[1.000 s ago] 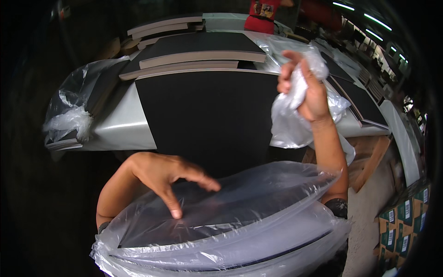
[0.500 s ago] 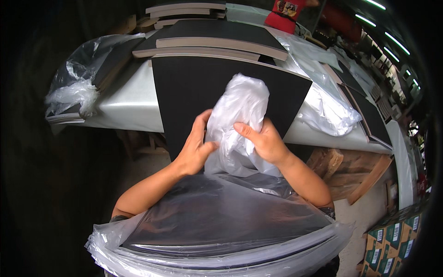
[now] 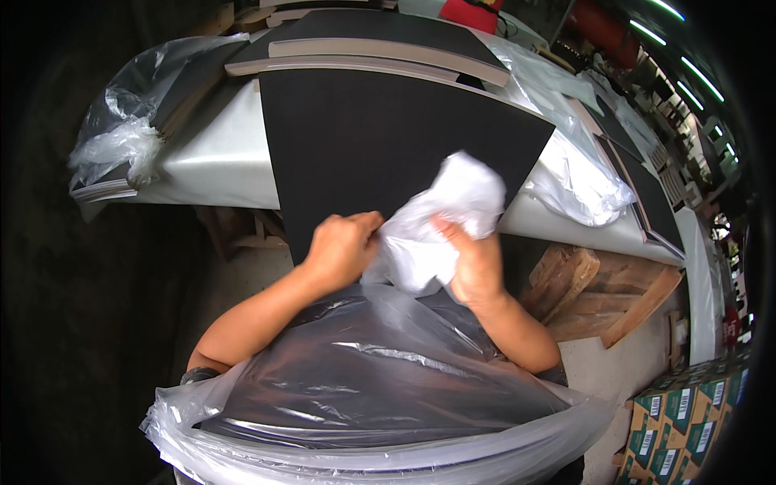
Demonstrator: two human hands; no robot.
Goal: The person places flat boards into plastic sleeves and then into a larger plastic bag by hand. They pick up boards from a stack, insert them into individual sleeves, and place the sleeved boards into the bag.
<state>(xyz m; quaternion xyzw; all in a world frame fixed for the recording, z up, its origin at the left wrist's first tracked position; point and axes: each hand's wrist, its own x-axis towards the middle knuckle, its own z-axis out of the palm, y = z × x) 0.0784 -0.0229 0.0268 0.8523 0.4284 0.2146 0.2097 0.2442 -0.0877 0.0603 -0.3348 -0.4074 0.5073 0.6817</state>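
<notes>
A clear plastic bag (image 3: 339, 388) covers a stack of dark boards close to my body, and its loose end (image 3: 465, 190) is gathered into a whitish bunch. My right hand (image 3: 477, 267) grips that bunch, thumb over the front; motion blurs it a little. With its fingers curled in, my left hand (image 3: 338, 252) pinches the left edge of the gathered plastic, though the fingertips are partly hidden. Behind both hands, a large black board (image 3: 347, 137) with a pale edge hangs over the front of the table.
More black boards (image 3: 380, 31) lie stacked at the back of the white-covered table (image 3: 214, 174). Plastic-wrapped boards (image 3: 121, 145) are at the left, loose clear plastic (image 3: 578, 186) at the right. A wooden pallet (image 3: 606, 295) stands below; patterned cartons (image 3: 687, 416) are at lower right.
The bunched plastic has swung to the right and down, along with my right hand. My left hand has gone from spread fingers to a closed grip at the plastic's edge.
</notes>
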